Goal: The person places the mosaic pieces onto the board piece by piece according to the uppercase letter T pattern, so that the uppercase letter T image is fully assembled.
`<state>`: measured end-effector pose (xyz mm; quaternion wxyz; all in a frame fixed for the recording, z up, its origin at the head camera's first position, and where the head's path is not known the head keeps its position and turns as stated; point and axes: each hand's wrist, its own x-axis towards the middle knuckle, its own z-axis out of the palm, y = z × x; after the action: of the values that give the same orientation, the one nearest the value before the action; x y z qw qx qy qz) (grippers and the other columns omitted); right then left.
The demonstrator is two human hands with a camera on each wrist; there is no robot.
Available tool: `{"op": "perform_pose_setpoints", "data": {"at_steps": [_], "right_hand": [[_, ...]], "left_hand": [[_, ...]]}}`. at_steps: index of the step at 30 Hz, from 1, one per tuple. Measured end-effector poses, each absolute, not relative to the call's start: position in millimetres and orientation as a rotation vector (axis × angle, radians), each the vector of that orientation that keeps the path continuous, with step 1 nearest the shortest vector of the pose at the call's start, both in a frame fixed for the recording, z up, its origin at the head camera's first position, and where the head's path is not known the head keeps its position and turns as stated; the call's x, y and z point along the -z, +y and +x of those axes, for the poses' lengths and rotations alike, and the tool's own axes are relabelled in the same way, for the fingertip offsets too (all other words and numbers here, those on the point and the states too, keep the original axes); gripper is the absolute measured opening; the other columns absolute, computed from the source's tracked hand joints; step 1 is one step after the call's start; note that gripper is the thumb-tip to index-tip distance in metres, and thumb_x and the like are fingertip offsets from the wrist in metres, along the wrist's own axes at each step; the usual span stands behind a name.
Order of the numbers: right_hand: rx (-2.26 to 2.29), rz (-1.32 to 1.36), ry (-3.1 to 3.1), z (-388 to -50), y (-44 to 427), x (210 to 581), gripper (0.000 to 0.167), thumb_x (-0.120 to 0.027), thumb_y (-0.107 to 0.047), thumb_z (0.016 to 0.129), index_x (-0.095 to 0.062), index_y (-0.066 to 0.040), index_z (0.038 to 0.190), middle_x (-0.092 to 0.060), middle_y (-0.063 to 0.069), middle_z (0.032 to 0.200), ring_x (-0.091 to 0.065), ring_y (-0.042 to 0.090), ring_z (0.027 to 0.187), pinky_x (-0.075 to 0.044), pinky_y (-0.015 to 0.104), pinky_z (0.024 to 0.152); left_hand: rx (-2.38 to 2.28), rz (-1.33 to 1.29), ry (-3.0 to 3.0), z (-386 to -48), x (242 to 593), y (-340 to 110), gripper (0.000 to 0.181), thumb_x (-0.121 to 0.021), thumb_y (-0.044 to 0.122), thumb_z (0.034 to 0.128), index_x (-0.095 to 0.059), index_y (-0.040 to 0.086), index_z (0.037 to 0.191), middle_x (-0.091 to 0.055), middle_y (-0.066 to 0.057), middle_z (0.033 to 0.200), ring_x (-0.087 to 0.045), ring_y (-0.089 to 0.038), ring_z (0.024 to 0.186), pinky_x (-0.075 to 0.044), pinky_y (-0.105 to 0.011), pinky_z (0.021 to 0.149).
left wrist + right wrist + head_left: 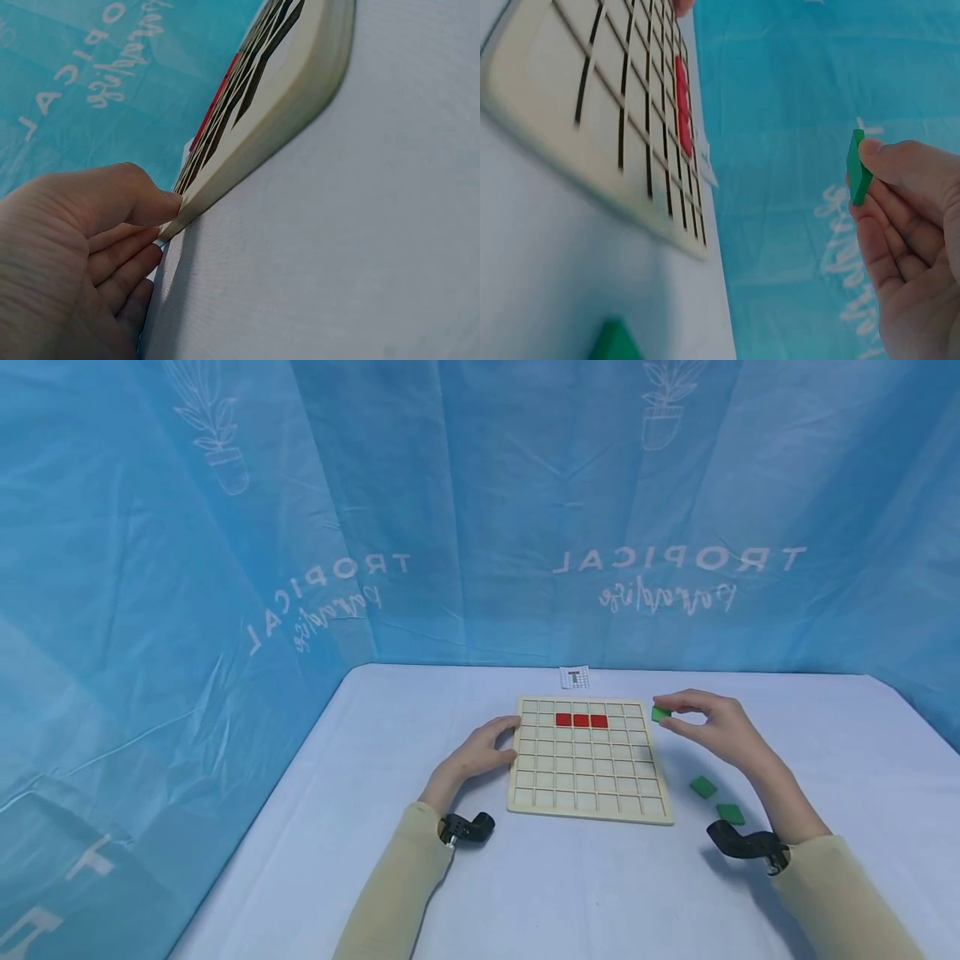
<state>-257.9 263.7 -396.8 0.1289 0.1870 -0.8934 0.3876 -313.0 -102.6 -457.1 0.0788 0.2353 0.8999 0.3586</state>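
Observation:
A cream square grid board lies on the table, with three red tiles side by side in one row near its far edge. My left hand touches the board's left edge with thumb and fingertips, the fingers fairly straight; the left wrist view shows the thumb against the rim. Between thumb and fingers, my right hand pinches a green square tile, raised beside the board's far right corner. Two more green tiles lie on the cloth right of the board.
Behind the board lies a small printed card with a grid pattern. White cloth covers the table. Blue printed curtains hang along the back and left.

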Motion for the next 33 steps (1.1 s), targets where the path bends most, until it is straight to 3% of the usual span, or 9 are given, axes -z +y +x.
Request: {"op": "perform_pose_setpoints", "data": {"at_steps": [6,11,13,18,33], "right_hand": [[-1.171,0.588,-2.55,-275,248,405,0.034,-0.07,-0.028,0.086,-0.068,-0.016,0.118,-0.064,0.004,0.115,-0.054,0.023,0.105,-0.043,0.06,0.083],[-1.196,0.606,-2.563,-278,230,399,0.034,-0.069,-0.028,0.087,-0.067,-0.013,0.118,-0.064,0.006,0.116,-0.055,0.025,0.105,-0.044,0.061,0.082],[-1.212,0.633,-2.567,-279,224,396,0.035,-0.068,-0.025,0.088,-0.066,-0.008,0.118,-0.063,0.01,0.117,-0.055,0.029,0.105,-0.044,0.058,0.089],[-1.249,0.636,-2.584,-282,210,396,0.035,-0.068,-0.022,0.088,-0.065,-0.006,0.119,-0.063,0.009,0.117,-0.056,0.028,0.107,-0.045,0.054,0.092],[-1.312,0.674,-2.611,-297,188,400,0.033,-0.069,-0.021,0.088,-0.066,-0.009,0.118,-0.064,0.008,0.117,-0.057,0.027,0.106,-0.047,0.052,0.091]], "left_hand": [[-1.078,0.7,2.69,-313,457,-102,0.062,-0.061,0.013,0.087,-0.038,0.006,0.144,-0.037,-0.007,0.148,-0.027,-0.021,0.138,-0.022,-0.036,0.113],[-1.091,0.705,2.687,-314,455,-102,0.061,-0.061,0.012,0.0873,-0.038,0.007,0.144,-0.037,-0.007,0.148,-0.027,-0.021,0.138,-0.022,-0.035,0.113],[-1.092,0.711,2.687,-314,454,-102,0.061,-0.061,0.012,0.0872,-0.038,0.007,0.144,-0.037,-0.007,0.148,-0.027,-0.021,0.138,-0.022,-0.035,0.113],[-1.085,0.735,2.687,-314,454,-103,0.061,-0.061,0.012,0.0875,-0.038,0.005,0.144,-0.037,-0.008,0.148,-0.027,-0.021,0.138,-0.022,-0.035,0.113],[-1.069,0.732,2.692,-313,457,-104,0.061,-0.061,0.012,0.0874,-0.038,0.005,0.143,-0.037,-0.008,0.147,-0.028,-0.021,0.138,-0.022,-0.034,0.113]]}}
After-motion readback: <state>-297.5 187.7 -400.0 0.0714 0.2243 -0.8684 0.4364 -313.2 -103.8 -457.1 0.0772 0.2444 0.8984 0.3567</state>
